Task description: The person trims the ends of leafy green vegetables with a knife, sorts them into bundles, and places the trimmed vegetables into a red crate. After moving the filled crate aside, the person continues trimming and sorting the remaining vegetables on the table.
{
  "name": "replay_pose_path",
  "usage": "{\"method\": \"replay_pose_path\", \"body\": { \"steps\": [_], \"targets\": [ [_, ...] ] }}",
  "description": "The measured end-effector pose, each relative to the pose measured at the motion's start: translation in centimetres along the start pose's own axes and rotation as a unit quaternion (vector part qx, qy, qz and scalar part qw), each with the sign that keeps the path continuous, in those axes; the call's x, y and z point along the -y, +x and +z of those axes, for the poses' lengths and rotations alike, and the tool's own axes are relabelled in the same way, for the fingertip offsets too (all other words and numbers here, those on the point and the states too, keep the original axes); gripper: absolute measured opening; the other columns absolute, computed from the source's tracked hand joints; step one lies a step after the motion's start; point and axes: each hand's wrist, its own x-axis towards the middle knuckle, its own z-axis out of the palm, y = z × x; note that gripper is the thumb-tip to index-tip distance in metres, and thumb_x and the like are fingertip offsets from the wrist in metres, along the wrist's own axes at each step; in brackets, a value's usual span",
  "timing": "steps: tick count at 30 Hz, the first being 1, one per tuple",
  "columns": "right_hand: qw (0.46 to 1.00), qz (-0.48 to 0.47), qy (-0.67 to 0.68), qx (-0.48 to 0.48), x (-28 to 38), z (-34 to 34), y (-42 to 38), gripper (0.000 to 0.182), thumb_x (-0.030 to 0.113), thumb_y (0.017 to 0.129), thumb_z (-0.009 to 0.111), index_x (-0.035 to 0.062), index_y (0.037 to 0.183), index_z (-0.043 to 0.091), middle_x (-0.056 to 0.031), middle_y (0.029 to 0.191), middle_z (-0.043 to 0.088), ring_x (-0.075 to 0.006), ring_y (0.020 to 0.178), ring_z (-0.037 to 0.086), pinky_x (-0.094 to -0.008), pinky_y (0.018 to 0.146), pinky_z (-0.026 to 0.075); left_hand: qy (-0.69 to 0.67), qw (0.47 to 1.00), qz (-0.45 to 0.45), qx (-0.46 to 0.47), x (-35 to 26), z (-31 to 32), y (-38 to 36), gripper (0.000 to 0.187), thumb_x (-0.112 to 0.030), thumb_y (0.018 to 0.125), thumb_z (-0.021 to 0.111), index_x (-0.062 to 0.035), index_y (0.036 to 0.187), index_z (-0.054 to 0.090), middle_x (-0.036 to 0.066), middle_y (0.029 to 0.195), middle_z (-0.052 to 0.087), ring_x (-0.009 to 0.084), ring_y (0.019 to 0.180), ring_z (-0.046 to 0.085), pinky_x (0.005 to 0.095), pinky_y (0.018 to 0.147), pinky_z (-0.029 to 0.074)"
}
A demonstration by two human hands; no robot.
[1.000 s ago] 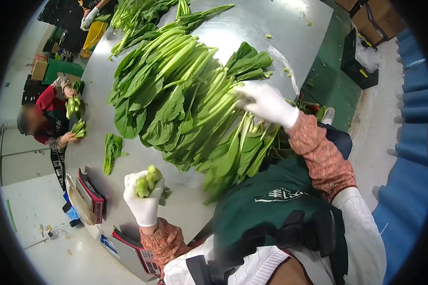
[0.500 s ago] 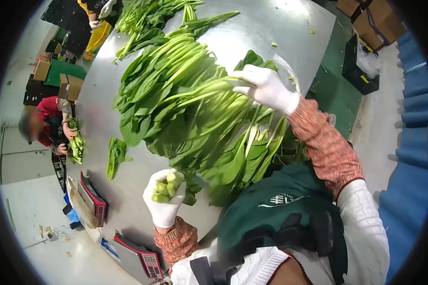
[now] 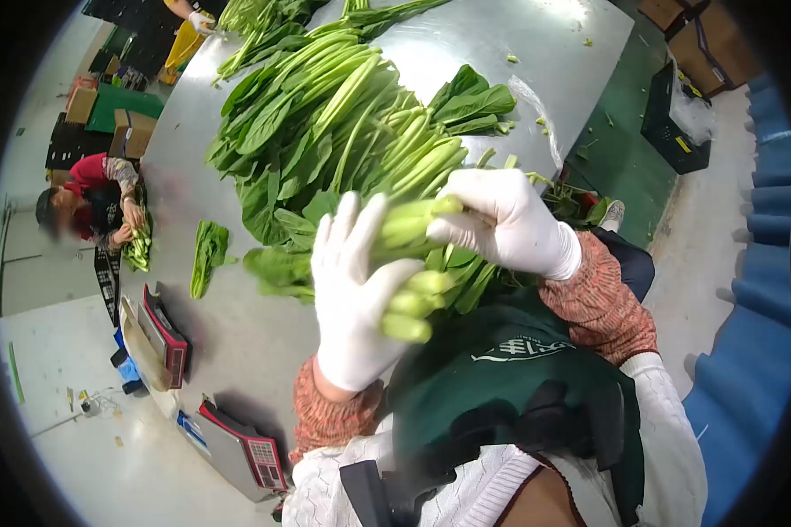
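White gloves cover both hands. My left hand (image 3: 351, 303) holds a bunch of green stalks (image 3: 411, 307), cut ends towards my body, with its fingers raised and spread and the bunch against the thumb. My right hand (image 3: 505, 220) pinches more stalks (image 3: 413, 220) by their ends, right beside the left fingers. Some leaves (image 3: 277, 268) stick out to the left of my left hand. Behind both hands lies a large heap of leafy greens (image 3: 299, 114) on the metal table (image 3: 171, 211).
Two red-edged scales (image 3: 163, 338) (image 3: 246, 448) stand at the lower left. A small bunch (image 3: 208, 255) lies on the table. A person (image 3: 92, 202) at the left handles greens; another person's gloved hand (image 3: 200, 22) shows at the top. A black crate (image 3: 672, 123) stands on the floor.
My left hand has moved up and right with its bunch, and its fingers have opened out. My right hand has come down towards it with stalks from the heap.
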Motion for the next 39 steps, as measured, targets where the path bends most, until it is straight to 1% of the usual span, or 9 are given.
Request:
{"method": "replay_pose_path", "body": {
  "steps": [8,11,14,21,25,29,31,34,39],
  "targets": [
    [0.997,-0.006,0.027,0.076,0.1,-3.5,-2.3,0.013,0.005,0.081,0.074,0.0013,0.085,0.063,-0.0106,0.077,0.061,-0.0273,0.065,0.06,-0.0337,0.061,0.048,-0.16,0.978,-0.112,0.072,2.5,1.0,-2.1,0.029,0.002,0.064,0.076,-0.0049,0.091,0.069,0.015,0.11,0.064,0.0309,0.1,0.064,0.0357,0.088,0.05],
    [0.964,0.032,-0.261,-0.045,-2.7,-3.3,-2.2,0.045,0.0,0.078,0.071,0.0054,0.122,0.062,-0.0108,0.079,0.063,-0.0264,0.072,0.066,-0.035,0.063,0.052,-0.202,0.965,-0.154,0.059,3.3,-0.1,-2.7,0.029,0.003,0.066,0.076,-0.0037,0.093,0.069,0.015,0.111,0.063,0.0269,0.099,0.063,0.0342,0.089,0.048],
    [0.957,0.064,-0.275,-0.06,-1.3,-0.3,-2.4,0.061,0.0,0.078,0.069,0.0068,0.136,0.053,-0.0111,0.084,0.065,-0.0276,0.074,0.068,-0.0357,0.063,0.054,-0.28,0.942,-0.179,0.048,2.8,0.7,-2.7,0.029,0.005,0.065,0.076,-0.0021,0.093,0.068,0.013,0.108,0.062,0.0254,0.098,0.062,0.0336,0.09,0.047],
    [0.989,0.117,-0.085,0.045,-0.2,3.4,-2.2,0.06,-0.003,0.074,0.061,0.0034,0.133,0.055,-0.0143,0.09,0.07,-0.0348,0.078,0.069,-0.0403,0.068,0.055,-0.31,0.936,-0.142,0.093,2.3,0.9,-2.5,0.027,-0.001,0.068,0.077,-0.0053,0.094,0.071,0.013,0.113,0.064,0.025,0.101,0.063,0.0324,0.091,0.048],
    [0.937,0.253,-0.197,0.14,-4.4,4.3,-3.2,0.049,0.003,0.077,0.059,0.0026,0.126,0.057,-0.0205,0.09,0.07,-0.0385,0.079,0.068,-0.0432,0.071,0.055,-0.344,0.92,-0.159,0.098,2.6,0.5,-3.4,0.028,0.001,0.067,0.076,-0.006,0.093,0.072,0.012,0.118,0.063,0.0237,0.105,0.062,0.0328,0.093,0.048],
    [0.912,0.261,0.307,0.079,-1.7,2.6,-2.6,0.043,0.016,0.099,0.06,0.0077,0.14,0.054,0.0048,0.072,0.056,-0.002,0.071,0.057,-0.023,0.066,0.048,-0.416,0.887,-0.16,0.115,4.2,0.7,-3.6,0.034,0.004,0.063,0.077,-0.0058,0.095,0.072,0.016,0.129,0.06,0.0265,0.113,0.061,0.0354,0.098,0.045],
    [0.932,0.18,0.296,0.109,-0.2,2.4,-1.4,0.043,0.019,0.095,0.066,0.0051,0.135,0.057,0.0011,0.08,0.065,-0.0071,0.071,0.058,-0.0261,0.068,0.049,-0.422,0.888,-0.12,0.136,4.6,0.9,-3.1,0.035,0.004,0.062,0.077,-0.0053,0.095,0.072,0.019,0.136,0.057,0.0295,0.119,0.059,0.0365,0.101,0.044],
    [0.982,0.067,0.16,0.068,0.0,4.2,-0.8,0.035,0.021,0.09,0.073,0.0015,0.118,0.065,-0.0087,0.084,0.069,-0.0125,0.067,0.058,-0.0285,0.066,0.05,-0.384,0.909,-0.132,0.091,4.3,1.6,-3.1,0.033,0.004,0.061,0.078,-0.0033,0.092,0.07,0.018,0.116,0.066,0.0295,0.107,0.064,0.0362,0.094,0.048],
    [0.989,0.108,0.094,0.034,1.5,4.2,-0.7,0.028,0.024,0.083,0.078,0.0027,0.086,0.06,-0.009,0.071,0.059,-0.0209,0.063,0.06,-0.0322,0.059,0.048,-0.359,0.918,-0.138,0.098,4.2,0.9,-3.6,0.031,0.002,0.064,0.079,-0.0036,0.094,0.07,0.018,0.12,0.065,0.0282,0.106,0.065,0.0351,0.093,0.049]
  ]
}}
